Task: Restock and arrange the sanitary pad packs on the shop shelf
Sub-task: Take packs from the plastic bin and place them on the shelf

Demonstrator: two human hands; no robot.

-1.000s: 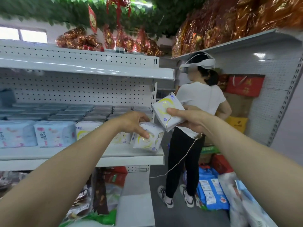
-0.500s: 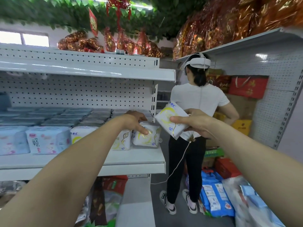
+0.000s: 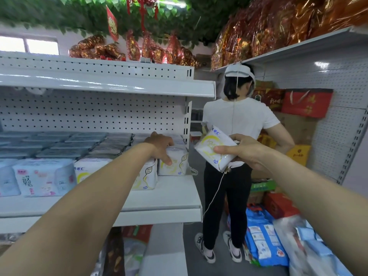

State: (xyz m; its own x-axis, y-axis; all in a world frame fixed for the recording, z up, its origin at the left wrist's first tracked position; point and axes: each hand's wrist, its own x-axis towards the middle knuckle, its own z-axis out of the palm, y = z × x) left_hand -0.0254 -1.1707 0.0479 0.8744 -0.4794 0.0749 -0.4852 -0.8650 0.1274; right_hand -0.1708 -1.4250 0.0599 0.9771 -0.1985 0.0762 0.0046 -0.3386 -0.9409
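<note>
Pack (image 3: pixel 207 145) pinched tilted in the right hand (image 3: pixel 247 154), long side slanting down to the right; shelf (image 3: pixel 175 196) lies to its left, where the left hand (image 3: pixel 161 146) clamps the end pack (image 3: pixel 176 166), so right hand's nearer for placing

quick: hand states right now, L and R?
Left hand: grips the end white-and-yellow plastic pad pack standing on the white metal shelf, thumb on its front.
Right hand: holds a second white-and-yellow pad pack in the air.
</note>
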